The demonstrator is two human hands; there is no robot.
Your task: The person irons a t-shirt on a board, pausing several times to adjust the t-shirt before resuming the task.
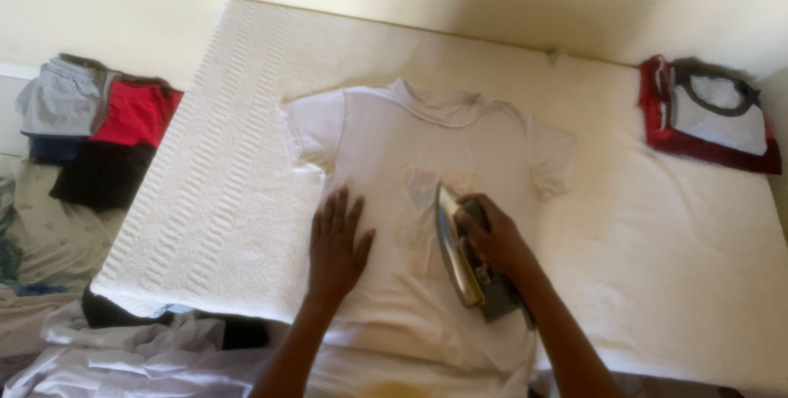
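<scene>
A white T-shirt point(386, 144) lies spread flat on a white mattress point(657, 226), neck toward the wall. My left hand point(336, 246) rests palm down on the shirt's lower left part, fingers apart. My right hand point(492, 238) grips the handle of a grey clothes iron point(460, 263). The iron is tipped onto its side over the shirt, its shiny soleplate facing left. A faint pale print shows on the shirt's chest just above the iron.
A folded stack of red, white and grey garments point(710, 115) sits at the mattress's far right corner. Folded grey, red and black clothes point(98, 131) lie left of the mattress. Crumpled white fabric point(123, 357) is piled at the lower left. A cream wall runs behind.
</scene>
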